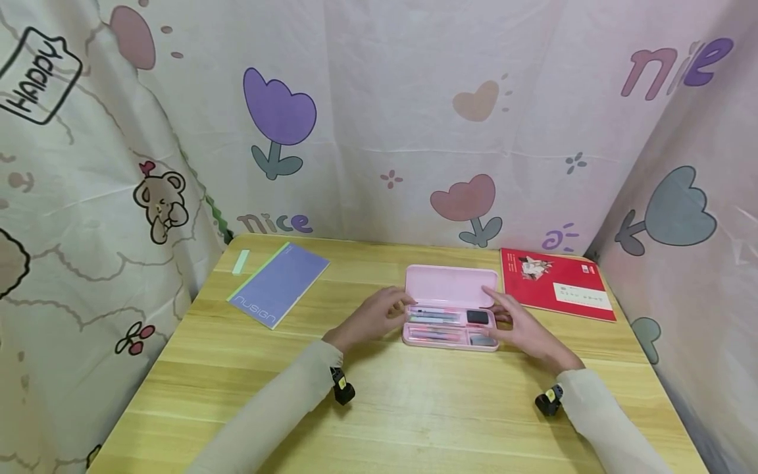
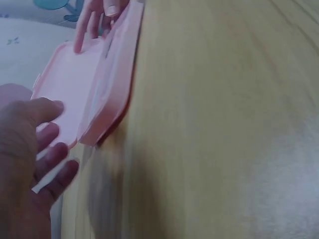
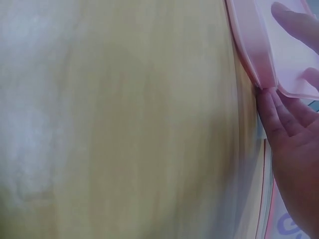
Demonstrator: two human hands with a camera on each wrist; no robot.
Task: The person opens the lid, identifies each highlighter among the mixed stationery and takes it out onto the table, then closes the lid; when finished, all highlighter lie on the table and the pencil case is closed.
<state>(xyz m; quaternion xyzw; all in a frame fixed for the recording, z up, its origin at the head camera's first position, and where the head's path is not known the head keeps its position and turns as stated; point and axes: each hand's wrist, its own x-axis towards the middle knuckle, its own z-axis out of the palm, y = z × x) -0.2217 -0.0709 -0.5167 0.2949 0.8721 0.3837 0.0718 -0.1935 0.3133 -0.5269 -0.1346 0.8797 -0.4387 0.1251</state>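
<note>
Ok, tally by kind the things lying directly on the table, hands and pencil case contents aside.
Booklets: 2, the blue booklet and the red booklet
Pencil case: 1, pink, lid open
Small pale strip: 1
Total: 4

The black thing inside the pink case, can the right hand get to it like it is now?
Probably yes: the lid of the pink case is open, the right hand is at the same end as the black thing, and nothing I can see covers it.
</note>
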